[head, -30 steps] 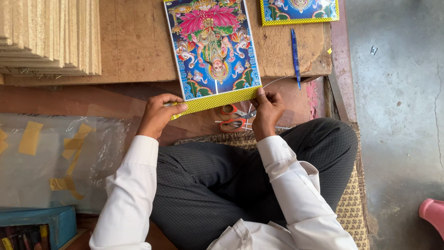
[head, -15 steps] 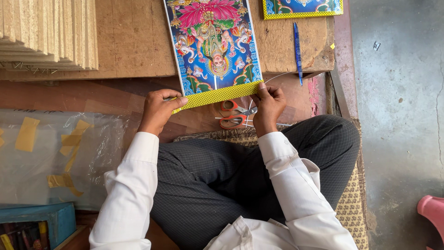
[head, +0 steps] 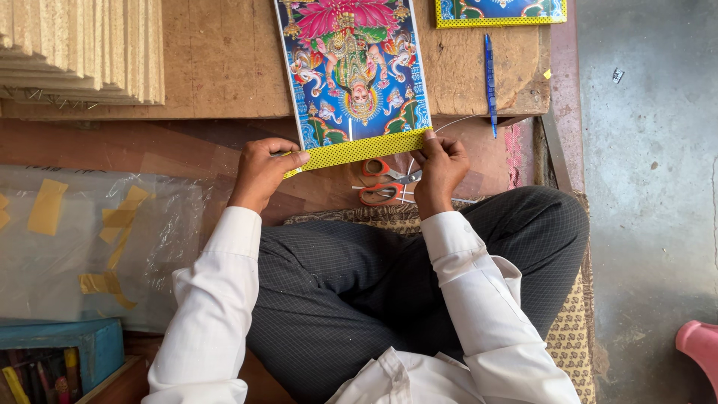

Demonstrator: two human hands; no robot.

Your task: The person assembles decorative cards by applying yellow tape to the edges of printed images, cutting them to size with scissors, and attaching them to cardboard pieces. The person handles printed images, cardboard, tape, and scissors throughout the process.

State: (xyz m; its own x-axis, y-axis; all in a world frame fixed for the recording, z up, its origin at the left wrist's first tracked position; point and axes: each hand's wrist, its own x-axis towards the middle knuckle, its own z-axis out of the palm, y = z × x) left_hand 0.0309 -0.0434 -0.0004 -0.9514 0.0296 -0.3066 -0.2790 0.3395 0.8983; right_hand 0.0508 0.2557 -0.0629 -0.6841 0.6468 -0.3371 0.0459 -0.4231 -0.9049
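A colourful religious picture [head: 351,67] with a yellow dotted border strip [head: 359,150] lies on a low wooden board [head: 217,67] and overhangs its near edge. My left hand [head: 262,170] pinches the strip's left end. My right hand [head: 440,168] pinches its right end. Orange-handled scissors [head: 383,183] lie on the floor just below the strip, between my hands.
A blue pen [head: 490,71] lies on the board to the right, beneath a second bordered picture [head: 499,11]. A stack of thin boards [head: 82,49] stands at top left. A clear plastic sheet with yellow tape [head: 82,232], a blue box [head: 60,352] and a pink object [head: 699,348] are around me.
The picture has slid a little toward the far side of the board, with both hands keeping hold of its yellow edge. The hands' grip looks unchanged.
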